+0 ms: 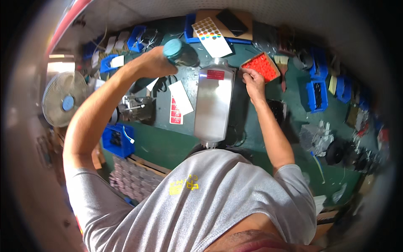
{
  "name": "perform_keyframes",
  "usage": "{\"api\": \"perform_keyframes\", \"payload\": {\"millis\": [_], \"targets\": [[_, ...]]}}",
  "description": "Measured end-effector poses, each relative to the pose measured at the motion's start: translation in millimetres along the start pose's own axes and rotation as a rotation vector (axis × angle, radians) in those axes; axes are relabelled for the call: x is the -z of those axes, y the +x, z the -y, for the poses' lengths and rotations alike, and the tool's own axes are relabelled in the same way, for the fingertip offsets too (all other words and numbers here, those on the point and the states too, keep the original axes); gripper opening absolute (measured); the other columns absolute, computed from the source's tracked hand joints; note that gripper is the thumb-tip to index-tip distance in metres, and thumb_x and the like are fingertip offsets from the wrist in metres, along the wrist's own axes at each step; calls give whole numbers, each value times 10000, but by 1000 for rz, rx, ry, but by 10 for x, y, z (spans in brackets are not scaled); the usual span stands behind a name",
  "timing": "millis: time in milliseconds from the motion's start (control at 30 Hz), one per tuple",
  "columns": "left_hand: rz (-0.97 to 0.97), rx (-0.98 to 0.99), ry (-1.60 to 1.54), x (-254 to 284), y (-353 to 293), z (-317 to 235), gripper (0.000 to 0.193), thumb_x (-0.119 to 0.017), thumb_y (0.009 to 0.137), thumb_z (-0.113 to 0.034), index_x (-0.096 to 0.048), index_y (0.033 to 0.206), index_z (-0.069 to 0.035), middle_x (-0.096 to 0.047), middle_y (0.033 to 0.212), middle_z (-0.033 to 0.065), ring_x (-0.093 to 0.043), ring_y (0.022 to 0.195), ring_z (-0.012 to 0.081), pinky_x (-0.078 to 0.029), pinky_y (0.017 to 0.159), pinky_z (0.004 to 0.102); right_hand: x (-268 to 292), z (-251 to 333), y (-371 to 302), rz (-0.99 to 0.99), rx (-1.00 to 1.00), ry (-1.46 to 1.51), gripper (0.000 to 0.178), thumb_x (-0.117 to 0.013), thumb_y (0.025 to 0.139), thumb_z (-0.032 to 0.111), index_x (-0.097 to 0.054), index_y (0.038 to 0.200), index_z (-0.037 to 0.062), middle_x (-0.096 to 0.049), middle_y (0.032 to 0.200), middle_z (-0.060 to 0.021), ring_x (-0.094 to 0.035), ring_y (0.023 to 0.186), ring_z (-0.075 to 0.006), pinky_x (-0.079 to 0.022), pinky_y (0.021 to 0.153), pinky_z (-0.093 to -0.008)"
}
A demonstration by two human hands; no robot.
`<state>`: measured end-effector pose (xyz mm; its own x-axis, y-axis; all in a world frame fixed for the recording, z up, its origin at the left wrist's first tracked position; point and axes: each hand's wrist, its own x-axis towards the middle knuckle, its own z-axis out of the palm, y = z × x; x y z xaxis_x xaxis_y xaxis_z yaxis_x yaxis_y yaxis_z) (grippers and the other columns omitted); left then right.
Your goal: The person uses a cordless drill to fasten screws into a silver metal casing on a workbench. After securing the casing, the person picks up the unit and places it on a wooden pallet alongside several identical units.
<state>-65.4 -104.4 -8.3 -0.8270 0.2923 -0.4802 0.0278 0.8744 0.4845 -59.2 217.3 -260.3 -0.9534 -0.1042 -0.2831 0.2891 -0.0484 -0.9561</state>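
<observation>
My left hand (154, 63) is wrapped round a teal and dark power screwdriver (179, 52) whose front end points right, toward the top of a silver metal canister (213, 103). The canister lies lengthwise in front of me, with a narrow neck at each end and a red label (215, 74) near its far end. My right hand (254, 83) is at the near left corner of a cardboard box of small orange-red pieces (261, 66). Its thumb and fingers are pinched together; what they hold, if anything, is too small to tell.
White sheets with red labels (176, 113) lie left of the canister. A sheet of round stickers (210, 33) and a dark phone (232, 22) sit at the back. A brush (282, 69) and blue bins (317, 95) are right; a fan (65, 98) stands left.
</observation>
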Motion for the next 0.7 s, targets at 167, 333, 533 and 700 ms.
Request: {"api": "perform_keyframes", "payload": {"millis": [167,333,533,700], "targets": [[-26,66,204,141,16,-32,347,-719,740,-82,-656,1077,-29,-709,899,164,-703,805,254,-575,676,374,-187,292,-108,-5,-13,-30,259,-559,976,53,-663,1197,-32,-714,1121,-101,-681,992,-161,-518,863,-278],[-204,-107,317,143,35,81,483,-730,676,-8,-661,1150,-72,-720,1022,166,-716,938,316,-595,765,432,-365,433,-58,-81,181,-115,220,-586,954,50,-697,1109,-59,-735,1052,-131,-689,996,-182,-532,899,-310],[-184,-152,315,161,-62,109,446,-760,664,-15,-725,1098,-111,-729,1024,148,-724,945,308,-592,801,407,-716,708,182,145,405,-709,247,-578,918,25,-724,1114,-8,-742,1074,-162,-703,1018,-267,-531,907,-349],[-29,-128,337,232,50,126,383,-747,721,-100,-737,1102,-136,-745,995,120,-733,886,268,-584,751,390,-944,717,320,282,425,-1074,277,-548,886,59,-733,1090,27,-725,1087,-199,-698,1030,-365,-538,935,-414]]}}
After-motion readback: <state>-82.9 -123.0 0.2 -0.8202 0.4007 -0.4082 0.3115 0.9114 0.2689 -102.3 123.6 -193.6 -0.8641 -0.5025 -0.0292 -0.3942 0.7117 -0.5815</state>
